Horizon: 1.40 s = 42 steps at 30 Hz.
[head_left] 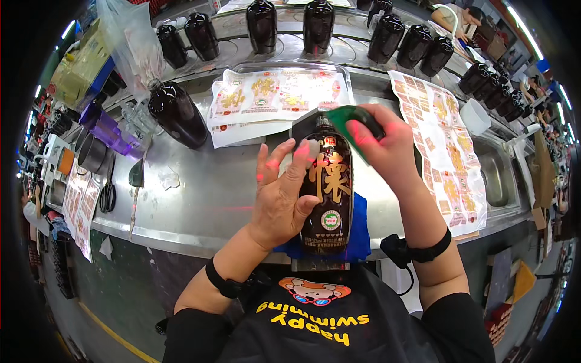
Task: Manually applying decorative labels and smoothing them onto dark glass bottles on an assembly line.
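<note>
A dark glossy bottle with gold lettering and a round green-and-white emblem is in front of me, its neck pointing away, over a blue cloth. My left hand has its fingers spread, fingertips and thumb against the bottle's left side. A whitish covering shows at one fingertip. My right hand is closed around the dark handle of a green scraper, whose blade is near the bottle's shoulder. Beyond lie printed sticker sheets, and another large sheet lies to the right.
A plain dark bottle stands at left, near a purple container and black scissors. More bottles line the conveyor at the back. A sink and white cup are at right. Another person sits at the far right.
</note>
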Each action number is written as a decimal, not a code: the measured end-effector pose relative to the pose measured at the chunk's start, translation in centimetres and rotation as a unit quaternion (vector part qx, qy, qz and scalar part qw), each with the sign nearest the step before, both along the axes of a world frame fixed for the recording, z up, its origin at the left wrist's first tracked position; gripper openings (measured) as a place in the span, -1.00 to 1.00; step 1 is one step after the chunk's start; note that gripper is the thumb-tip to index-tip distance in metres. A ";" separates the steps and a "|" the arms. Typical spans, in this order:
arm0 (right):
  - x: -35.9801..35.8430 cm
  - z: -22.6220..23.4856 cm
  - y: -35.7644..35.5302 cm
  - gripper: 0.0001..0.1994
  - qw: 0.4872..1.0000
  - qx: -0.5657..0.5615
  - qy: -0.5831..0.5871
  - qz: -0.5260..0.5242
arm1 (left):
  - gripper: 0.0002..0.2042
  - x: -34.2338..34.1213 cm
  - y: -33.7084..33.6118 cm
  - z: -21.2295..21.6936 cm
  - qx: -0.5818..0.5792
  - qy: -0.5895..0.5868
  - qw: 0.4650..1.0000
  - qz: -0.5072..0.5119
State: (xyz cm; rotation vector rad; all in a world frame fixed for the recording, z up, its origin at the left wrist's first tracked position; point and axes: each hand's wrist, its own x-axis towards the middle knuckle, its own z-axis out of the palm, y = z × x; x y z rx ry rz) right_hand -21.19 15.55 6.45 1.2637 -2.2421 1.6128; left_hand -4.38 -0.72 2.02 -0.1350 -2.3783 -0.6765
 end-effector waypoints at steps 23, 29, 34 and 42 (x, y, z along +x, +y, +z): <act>6.8 5.6 1.9 -0.66 0.911 0.197 0.240 0.273 | -0.08 6.5 3.1 -2.8 0.006 -0.027 1.000 0.014; 7.4 2.2 5.1 -0.70 0.953 0.118 0.244 0.136 | -0.09 6.6 2.9 -4.2 0.040 -0.042 0.998 -0.008; 9.3 1.0 7.0 -0.66 0.959 0.094 0.126 0.238 | -0.08 6.3 3.2 -4.2 0.041 -0.043 0.998 -0.002; 10.8 -1.9 8.7 -0.77 0.964 0.075 -0.123 0.223 | -0.16 6.3 3.2 -3.8 0.157 -0.060 0.984 -0.056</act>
